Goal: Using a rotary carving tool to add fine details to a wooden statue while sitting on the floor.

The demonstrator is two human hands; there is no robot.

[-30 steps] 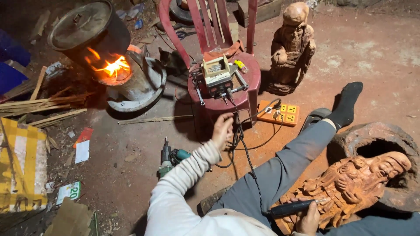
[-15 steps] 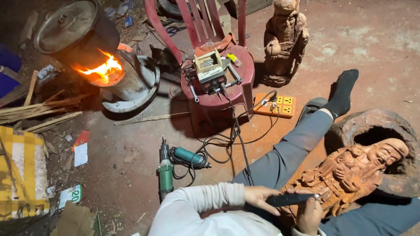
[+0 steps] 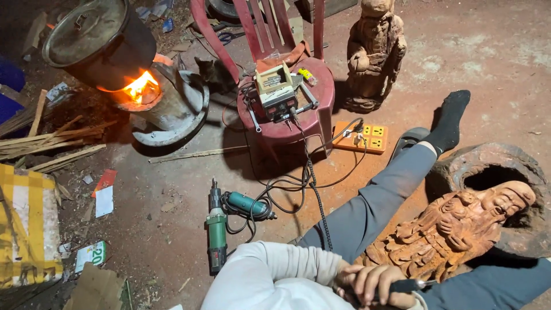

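We see our hands bunched together at the bottom edge: the left hand (image 3: 367,281) is wrapped tight around a black tool handle (image 3: 410,285), fingers fully closed on it, while the right hand (image 3: 408,299) sits just under it, mostly hidden, so we cannot tell how it grips. The handle's tip touches the lower end of the carved wooden figure (image 3: 459,229), which lies tilted across our lap just right of the hands. Left of the hands, two green power tools (image 3: 217,229) lie on the dirt floor (image 3: 166,189), their cords looping. Farther up stands a red plastic chair (image 3: 287,109) carrying a small control box (image 3: 276,92), with an orange power strip (image 3: 361,138) beside it. Farthest left, a lidded pot (image 3: 97,43) sits over a burning stove (image 3: 155,103); its contents are hidden.
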